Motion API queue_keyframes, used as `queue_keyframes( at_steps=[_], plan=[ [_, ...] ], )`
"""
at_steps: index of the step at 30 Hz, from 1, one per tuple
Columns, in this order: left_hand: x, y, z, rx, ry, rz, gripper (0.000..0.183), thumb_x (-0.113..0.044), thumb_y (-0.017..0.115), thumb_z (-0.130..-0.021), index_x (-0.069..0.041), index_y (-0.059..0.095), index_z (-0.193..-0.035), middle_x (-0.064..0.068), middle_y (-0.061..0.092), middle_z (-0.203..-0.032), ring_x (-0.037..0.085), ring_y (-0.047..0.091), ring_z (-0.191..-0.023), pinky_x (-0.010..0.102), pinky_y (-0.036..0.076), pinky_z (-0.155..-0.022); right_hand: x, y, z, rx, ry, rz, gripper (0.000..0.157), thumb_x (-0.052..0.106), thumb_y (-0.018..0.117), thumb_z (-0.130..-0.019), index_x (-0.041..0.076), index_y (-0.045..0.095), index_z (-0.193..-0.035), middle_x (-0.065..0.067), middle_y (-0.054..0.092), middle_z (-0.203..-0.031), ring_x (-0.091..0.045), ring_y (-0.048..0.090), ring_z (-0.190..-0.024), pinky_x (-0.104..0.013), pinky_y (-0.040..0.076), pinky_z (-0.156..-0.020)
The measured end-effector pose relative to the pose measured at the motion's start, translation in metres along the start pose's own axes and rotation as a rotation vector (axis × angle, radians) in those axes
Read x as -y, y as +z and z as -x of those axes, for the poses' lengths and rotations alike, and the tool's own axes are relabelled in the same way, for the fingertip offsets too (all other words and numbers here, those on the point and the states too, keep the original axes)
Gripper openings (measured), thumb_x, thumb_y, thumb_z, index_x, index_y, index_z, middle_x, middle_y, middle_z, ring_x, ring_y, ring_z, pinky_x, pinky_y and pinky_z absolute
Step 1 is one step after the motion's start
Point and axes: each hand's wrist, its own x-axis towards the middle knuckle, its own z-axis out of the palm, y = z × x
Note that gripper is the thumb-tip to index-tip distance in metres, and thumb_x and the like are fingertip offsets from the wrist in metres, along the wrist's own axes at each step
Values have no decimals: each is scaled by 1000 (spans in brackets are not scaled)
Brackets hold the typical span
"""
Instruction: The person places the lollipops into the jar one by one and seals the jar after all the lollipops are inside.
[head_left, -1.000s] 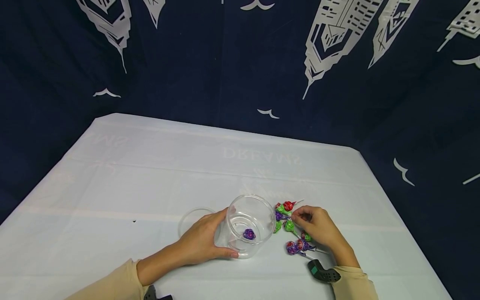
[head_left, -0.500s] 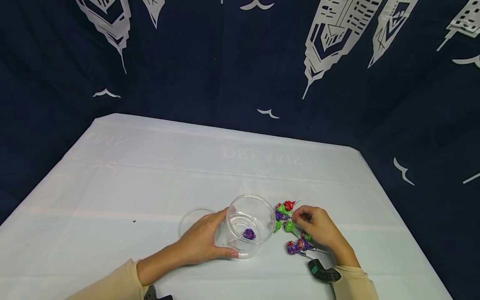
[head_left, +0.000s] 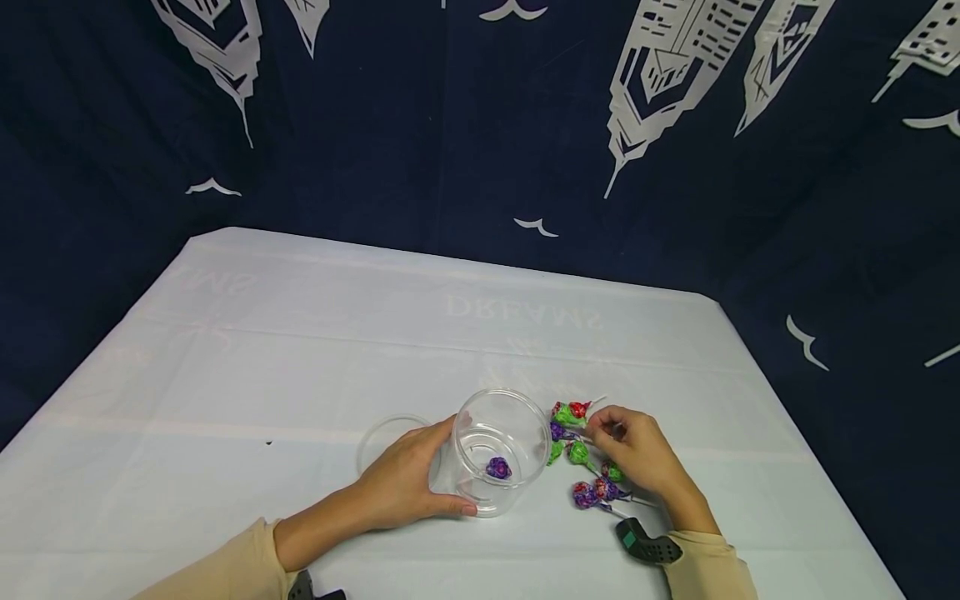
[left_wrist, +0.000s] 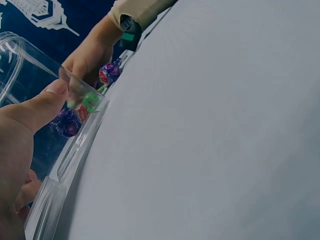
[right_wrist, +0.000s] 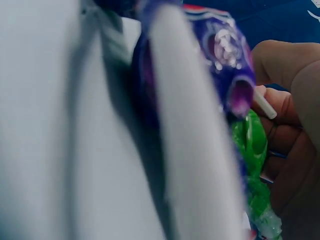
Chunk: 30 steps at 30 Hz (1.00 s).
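Observation:
My left hand [head_left: 405, 479] grips a clear plastic jar [head_left: 501, 496] from its left side, thumb toward the front. Inside the jar lies one purple-wrapped lollipop [head_left: 498, 468]. To the right of the jar, my right hand [head_left: 633, 450] pinches a lollipop stick [head_left: 587, 423] at the pile; a green-wrapped lollipop [head_left: 564, 414] sits at its fingertips, overlapping a red one [head_left: 579, 408]. In the right wrist view a short white stick end [right_wrist: 266, 106] shows by the fingers. Several more green and purple lollipops [head_left: 584, 495] lie below the hand.
A round clear lid [head_left: 371, 435] lies on the white tablecloth [head_left: 300, 375], partly behind my left hand. A small dark speck [head_left: 268, 442] is farther left. Behind the table hangs a dark blue cloth [head_left: 375, 125] with white building prints.
My right hand has risen slightly, and the green lollipop at its fingertips has shifted up over the red one. My left hand and the jar stay in place.

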Motion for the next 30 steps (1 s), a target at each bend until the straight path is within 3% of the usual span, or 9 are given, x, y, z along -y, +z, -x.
queue_keyframes(
  at_steps=[6, 19, 30],
  plan=[
    [0, 0, 0, 2, -7, -2, 105, -56, 85, -68, -8, 39, -150, 7, 55, -141, 31, 51, -127, 48, 40, -107, 0, 1, 0, -63, -17, -32, 8, -2, 66, -89, 5, 69, -85, 0, 66, -82, -7, 53, -71, -23, 48, -63],
    [1, 2, 0, 8, -16, 11, 106, -56, 85, -68, -8, 39, -151, 8, 54, -143, 32, 50, -128, 49, 40, -108, 10, 0, 1, -201, -55, -152, 10, -7, 66, -89, 1, 67, -84, -3, 65, -82, -7, 56, -76, -16, 47, -69],
    [0, 0, 0, 3, -19, 13, 106, -55, 86, -68, -9, 38, -151, 7, 53, -144, 33, 49, -129, 50, 39, -108, 26, -5, 2, -253, -94, -284, 7, -12, 61, -90, -8, 64, -84, -18, 66, -84, -5, 62, -86, -13, 48, -80]
  ],
)
